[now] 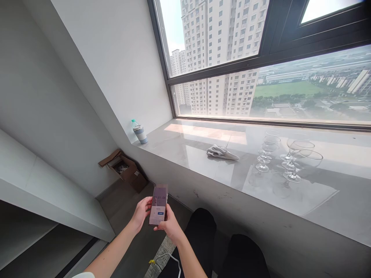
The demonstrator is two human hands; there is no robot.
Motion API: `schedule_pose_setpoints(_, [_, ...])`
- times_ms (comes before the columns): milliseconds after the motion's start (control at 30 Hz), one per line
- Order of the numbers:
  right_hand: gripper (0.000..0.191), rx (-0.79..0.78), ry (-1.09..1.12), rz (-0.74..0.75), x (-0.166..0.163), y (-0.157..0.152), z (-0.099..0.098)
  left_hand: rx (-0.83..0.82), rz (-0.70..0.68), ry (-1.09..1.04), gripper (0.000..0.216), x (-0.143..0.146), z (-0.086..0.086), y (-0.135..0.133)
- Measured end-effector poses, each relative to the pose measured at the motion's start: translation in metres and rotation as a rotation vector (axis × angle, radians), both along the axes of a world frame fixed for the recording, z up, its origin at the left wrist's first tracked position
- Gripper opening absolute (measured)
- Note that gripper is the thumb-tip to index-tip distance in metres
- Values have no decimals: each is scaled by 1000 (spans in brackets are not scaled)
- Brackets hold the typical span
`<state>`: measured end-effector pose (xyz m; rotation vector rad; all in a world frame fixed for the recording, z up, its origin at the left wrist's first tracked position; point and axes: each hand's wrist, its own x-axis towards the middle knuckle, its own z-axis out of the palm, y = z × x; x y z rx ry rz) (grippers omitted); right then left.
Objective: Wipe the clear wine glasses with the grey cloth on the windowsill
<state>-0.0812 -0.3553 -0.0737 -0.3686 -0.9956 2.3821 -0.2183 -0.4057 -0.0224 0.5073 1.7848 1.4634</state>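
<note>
I hold a smartphone (158, 206) low in front of me, its lit screen facing up. My left hand (141, 211) grips its left edge with fingers curled round it. My right hand (171, 224) cups the phone's right side and bottom, thumb resting on the screen's lower edge. Both hands are below the marble window sill (203, 166). On the sill lie a crumpled white cloth (222, 152) and several clear stemmed glasses (285, 156), all well beyond my hands.
A striped bottle with a teal cap (139, 132) stands at the sill's left end against the wall. An open cardboard box (127, 170) sits on the floor below it. A white shelf (43, 193) juts out at left. My dark-trousered knees (220, 243) show below.
</note>
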Motion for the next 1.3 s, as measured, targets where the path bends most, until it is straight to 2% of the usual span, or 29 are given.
schedule_pose_setpoints(267, [75, -29, -4, 16, -2, 0, -2, 12, -21, 5, 39, 3, 5, -1])
schedule_pose_setpoints(567, [69, -60, -6, 46, -5, 1, -11, 6, -33, 9, 35, 0, 1, -1])
schedule_pose_setpoints(833, [50, -56, -68, 7, -10, -1, -19, 15, -47, 8, 37, -1, -2, -3])
schedule_pose_setpoints(1300, [52, -124, -17, 12, -12, 1, -20, 38, -68, -2, 39, -2, -3, -3])
